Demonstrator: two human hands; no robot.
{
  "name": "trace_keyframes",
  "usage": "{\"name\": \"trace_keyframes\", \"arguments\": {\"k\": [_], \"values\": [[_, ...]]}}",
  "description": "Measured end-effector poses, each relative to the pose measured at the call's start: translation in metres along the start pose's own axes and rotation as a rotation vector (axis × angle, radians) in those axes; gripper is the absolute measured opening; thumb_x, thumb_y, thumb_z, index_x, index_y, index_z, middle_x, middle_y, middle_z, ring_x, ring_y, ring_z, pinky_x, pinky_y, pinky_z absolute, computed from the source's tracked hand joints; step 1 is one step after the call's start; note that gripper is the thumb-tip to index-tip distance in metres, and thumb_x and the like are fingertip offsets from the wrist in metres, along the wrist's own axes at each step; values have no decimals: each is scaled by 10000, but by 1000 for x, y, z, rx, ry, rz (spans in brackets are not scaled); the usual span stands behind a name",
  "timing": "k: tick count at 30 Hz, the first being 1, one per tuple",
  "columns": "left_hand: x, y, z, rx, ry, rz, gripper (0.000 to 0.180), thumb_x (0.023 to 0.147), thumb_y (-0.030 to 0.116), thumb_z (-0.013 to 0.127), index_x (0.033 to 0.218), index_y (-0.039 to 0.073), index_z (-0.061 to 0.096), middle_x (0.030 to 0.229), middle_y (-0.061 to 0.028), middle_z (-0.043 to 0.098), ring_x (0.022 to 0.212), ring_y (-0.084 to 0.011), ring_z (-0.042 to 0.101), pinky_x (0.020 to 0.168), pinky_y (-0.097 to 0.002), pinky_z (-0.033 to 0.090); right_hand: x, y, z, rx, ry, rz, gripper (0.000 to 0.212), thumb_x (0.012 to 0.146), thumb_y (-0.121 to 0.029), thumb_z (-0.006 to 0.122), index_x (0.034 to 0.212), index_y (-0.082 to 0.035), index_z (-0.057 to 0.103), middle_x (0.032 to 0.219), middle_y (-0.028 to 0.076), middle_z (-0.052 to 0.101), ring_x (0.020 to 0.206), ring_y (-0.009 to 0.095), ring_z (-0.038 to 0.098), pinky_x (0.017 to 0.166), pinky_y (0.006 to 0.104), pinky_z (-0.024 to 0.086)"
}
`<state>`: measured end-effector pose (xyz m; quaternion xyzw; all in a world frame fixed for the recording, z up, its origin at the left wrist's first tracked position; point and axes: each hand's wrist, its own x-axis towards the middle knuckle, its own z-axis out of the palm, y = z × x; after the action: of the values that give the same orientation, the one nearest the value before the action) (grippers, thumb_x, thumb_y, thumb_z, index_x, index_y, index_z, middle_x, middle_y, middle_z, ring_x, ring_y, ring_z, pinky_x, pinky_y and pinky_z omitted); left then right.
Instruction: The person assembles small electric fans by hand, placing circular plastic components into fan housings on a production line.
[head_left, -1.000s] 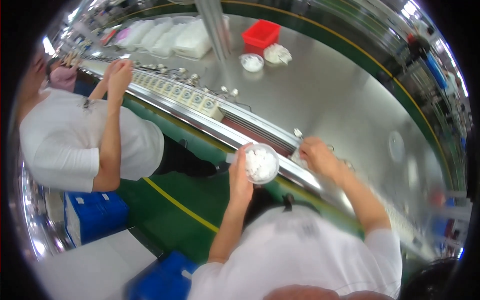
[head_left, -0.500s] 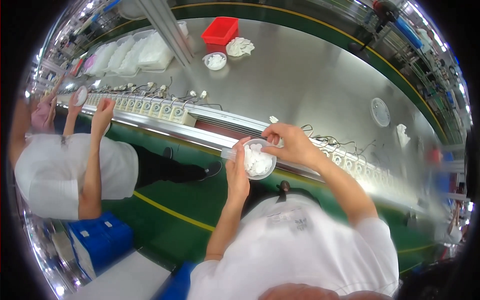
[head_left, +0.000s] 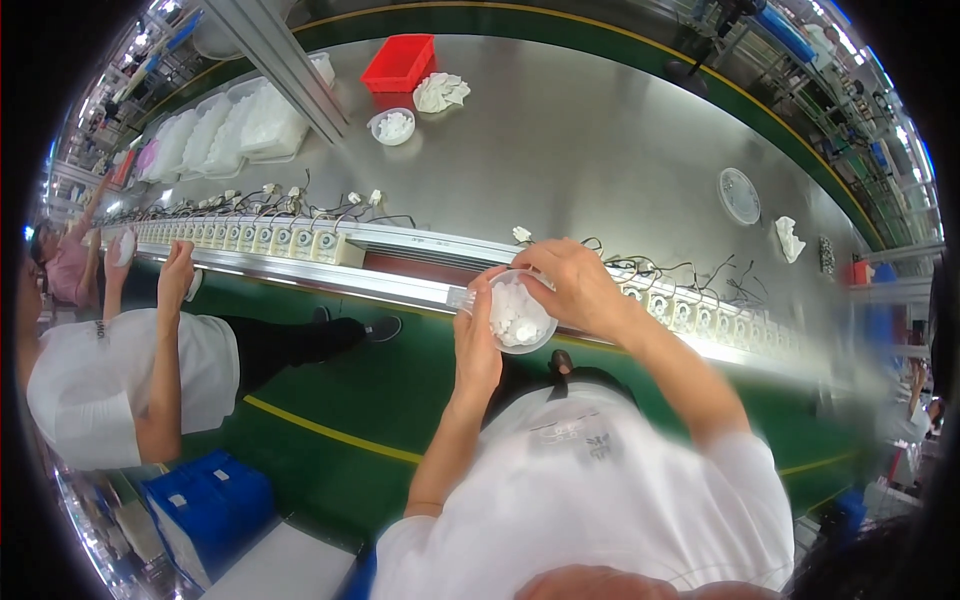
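Note:
My left hand (head_left: 478,335) grips a clear plastic bowl (head_left: 548,338) by its left side, fingers wrapped round the wall. Small white pieces (head_left: 515,312) lie heaped in the bowl; their exact kind is too small to make out. Over the far right rim, my right hand (head_left: 575,285) is bent with thumb and fingers drawn together at the pieces. Whatever sits between its fingertips is hidden. Both hands are above the near edge of the metal bench, by a row of white square units (head_left: 683,315) with dark wires.
Across the metal bench (head_left: 560,130) stand a red bin (head_left: 400,65), a white cloth (head_left: 441,92), another bowl of white pieces (head_left: 392,126) and a round clear lid (head_left: 739,196). A metal post (head_left: 285,70) rises at left. A co-worker (head_left: 130,380) stands on my left.
My right hand has shifted slightly left, its fingers now farther over the bowl. The view has turned a little, so the bench things sit farther left.

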<state>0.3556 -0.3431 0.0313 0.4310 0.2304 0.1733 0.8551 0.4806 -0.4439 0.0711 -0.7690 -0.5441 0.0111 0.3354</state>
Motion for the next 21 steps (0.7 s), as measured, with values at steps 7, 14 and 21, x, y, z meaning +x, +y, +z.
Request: {"name": "trace_keyframes", "arguments": {"k": [7,14,21], "values": [[0,-1,-3,-29,0,-36,372,1011,281,352,1215,14,511,1161,-90,554,1086,-160,532,929,-294,421,-4,3,2,151,-51,140,188,751,-109,651,918,-27,625,843,136,653,781,314,624,723,391,490],[-6,-3,2,-27,-4,-17,375,1011,284,356,1225,16,508,1152,-89,555,1075,-161,531,926,-294,417,-3,3,6,74,-123,217,171,732,-142,679,853,-34,622,825,126,649,777,308,621,715,396,486],[-4,-7,0,-56,30,11,382,1010,297,360,1214,12,510,1156,-100,558,1080,-171,543,935,-303,425,-8,-2,1,-84,39,-33,128,748,-103,666,857,-38,647,837,117,658,737,303,624,688,376,497]]}}
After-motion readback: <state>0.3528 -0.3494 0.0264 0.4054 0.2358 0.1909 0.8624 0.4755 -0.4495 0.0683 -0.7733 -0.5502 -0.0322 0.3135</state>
